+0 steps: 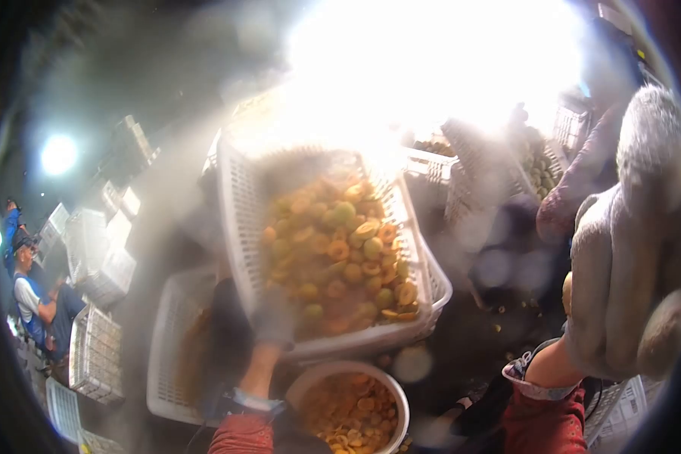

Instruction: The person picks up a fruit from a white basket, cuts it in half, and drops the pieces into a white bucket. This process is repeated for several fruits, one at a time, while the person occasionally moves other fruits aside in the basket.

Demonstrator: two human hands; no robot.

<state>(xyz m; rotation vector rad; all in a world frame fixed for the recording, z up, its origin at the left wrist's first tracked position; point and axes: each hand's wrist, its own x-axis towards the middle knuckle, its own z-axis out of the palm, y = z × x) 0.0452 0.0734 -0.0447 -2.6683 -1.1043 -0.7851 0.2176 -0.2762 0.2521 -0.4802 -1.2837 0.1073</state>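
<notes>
White, holey basket (240, 227) holds orange and green fruit (344, 261), some cut, near a round tub (402, 405). Left hand (275, 316) is at the basket's edge, right hand (620, 250) up; I can't tell how either grips.

We count two hands, a left hand (271, 319) and a right hand (620, 261); one white crate (240, 227) heaped with cut fruit (333, 265), too many pieces to number; one round tub (402, 405) by that crate's near edge; one further crate (159, 356) past its left edge; and at least one other person (30, 325). We cannot number the background crates (98, 261).
</notes>
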